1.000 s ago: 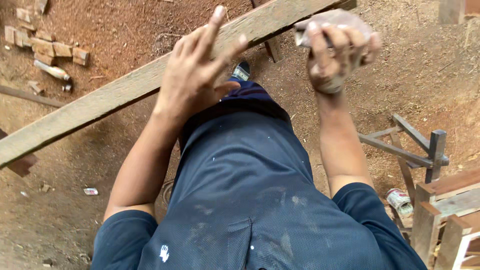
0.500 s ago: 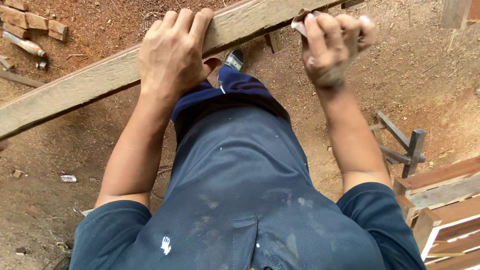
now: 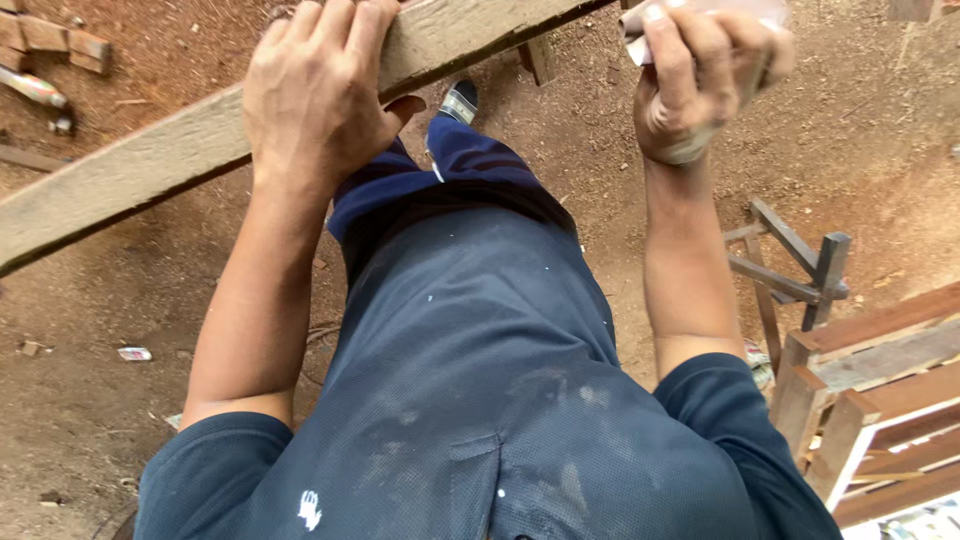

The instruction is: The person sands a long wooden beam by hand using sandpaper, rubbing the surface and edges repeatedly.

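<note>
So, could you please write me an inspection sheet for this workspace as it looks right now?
Surface: bare reddish dirt ground, dusted with sawdust.
Job's things: long weathered wooden plank running diagonally across the view; pale folded sheet, possibly sandpaper, in the right hand.
Clutter: brick pieces top left, a small bottle-like thing beside them, a scrap of litter on the dirt.
Grippers: left hand flat over the plank, fingers curled over its far edge; right hand closed around the sheet.
Cables: nothing seen.
Surroundings: small dark wooden frame and reddish wooden furniture frames on the right.
</note>
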